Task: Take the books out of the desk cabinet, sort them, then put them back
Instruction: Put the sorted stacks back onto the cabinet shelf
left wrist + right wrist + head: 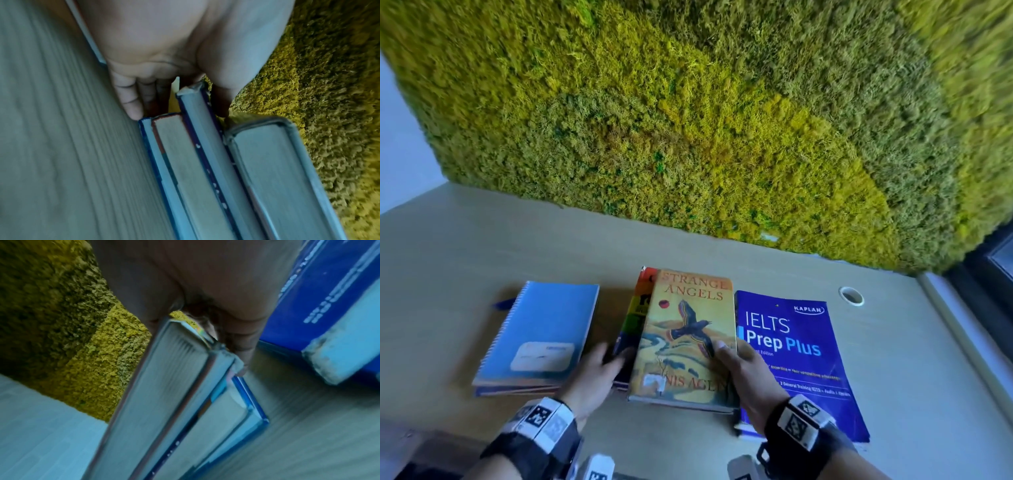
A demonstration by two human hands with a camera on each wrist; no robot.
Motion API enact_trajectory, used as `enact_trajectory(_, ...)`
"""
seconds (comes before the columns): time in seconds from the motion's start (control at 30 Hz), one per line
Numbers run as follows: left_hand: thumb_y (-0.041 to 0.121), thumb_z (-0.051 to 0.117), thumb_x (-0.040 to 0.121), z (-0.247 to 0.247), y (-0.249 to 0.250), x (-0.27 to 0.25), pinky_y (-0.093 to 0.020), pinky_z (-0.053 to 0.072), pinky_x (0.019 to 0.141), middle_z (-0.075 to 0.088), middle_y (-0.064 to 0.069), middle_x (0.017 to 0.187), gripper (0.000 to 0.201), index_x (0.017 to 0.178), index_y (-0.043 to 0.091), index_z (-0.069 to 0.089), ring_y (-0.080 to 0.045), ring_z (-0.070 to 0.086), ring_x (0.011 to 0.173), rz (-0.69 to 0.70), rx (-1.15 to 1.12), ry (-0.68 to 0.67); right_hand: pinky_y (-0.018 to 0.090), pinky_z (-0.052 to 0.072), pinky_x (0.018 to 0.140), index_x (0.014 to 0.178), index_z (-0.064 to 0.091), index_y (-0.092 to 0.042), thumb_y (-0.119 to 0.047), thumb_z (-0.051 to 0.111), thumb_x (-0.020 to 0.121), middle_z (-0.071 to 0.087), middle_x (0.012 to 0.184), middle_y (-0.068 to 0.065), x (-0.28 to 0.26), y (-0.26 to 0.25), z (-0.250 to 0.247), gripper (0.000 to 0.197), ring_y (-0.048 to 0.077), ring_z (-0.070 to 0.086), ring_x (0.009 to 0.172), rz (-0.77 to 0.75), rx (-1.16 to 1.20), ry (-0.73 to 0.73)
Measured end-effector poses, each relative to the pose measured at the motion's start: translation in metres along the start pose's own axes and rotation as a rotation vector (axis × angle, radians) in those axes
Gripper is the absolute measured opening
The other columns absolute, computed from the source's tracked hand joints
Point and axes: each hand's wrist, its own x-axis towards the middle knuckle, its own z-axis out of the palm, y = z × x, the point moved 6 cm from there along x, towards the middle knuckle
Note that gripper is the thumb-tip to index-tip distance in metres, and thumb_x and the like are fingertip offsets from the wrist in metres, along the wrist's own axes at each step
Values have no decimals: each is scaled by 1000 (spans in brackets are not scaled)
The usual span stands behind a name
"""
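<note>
Nearest the viewer, two wrists wear dark straps with black-and-white marker blocks. The left hand grips the left side of a stack of books in the middle of the surface; in the left wrist view its fingers curl down under the bottom edge while the thumb lies over the top. The right hand holds the right side of the same stack, its thumb laid on the cover of the top book, "Strange Angels", and its fingers tucked beneath. Whether the stack rests on the surface or is raised a little cannot be told. From the wrist views it holds about four volumes, the lower ones showing blue and multicoloured edges.

Just to the right of the stack, a blue "IELTS Prep Plus" book lies flat. To the left, a blue spiral notebook sits on another thin book, with a blue pen showing at its far left corner.

The surface is pale wood-grain laminate. Farther back on the right it has a round cable hole. Behind it rises a moss wall in yellow-green tufts, bordered by a pale wall on the left and a dark window frame on the right.
</note>
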Motion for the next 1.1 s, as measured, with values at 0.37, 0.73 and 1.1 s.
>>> enact_trajectory(0.37, 68, 69, 72, 4, 44, -37, -42, 50, 92, 71, 9, 107, 51, 100, 26, 66, -24, 64, 104, 92, -14, 95, 56, 60, 88, 124, 57, -4, -36, 66, 98, 75, 114, 20, -6, -2, -22, 42, 37, 74, 103, -59, -60, 111)
enact_trajectory(0.73, 44, 65, 95, 146, 95, -53, -41, 61, 87, 52, 4, 135, 59, 148, 25, 45, -8, 68, 92, 84, 25, -335, 40, 63, 68, 119, 62, 3, -29, 62, 96, 79, 95, 16, -72, -41, -166, 40, 31, 78, 82, -163, -109, 329)
enact_trajectory(1.1, 61, 51, 94, 194, 105, -44, -38, 52, 88, 55, -5, 114, 49, 118, 21, 62, -30, 62, 102, 256, 811, -338, 57, 63, 70, 103, 67, -6, -34, 70, 95, 78, 97, 16, -79, -29, -221, 29, 36, 77, 83, -99, -391, 487)
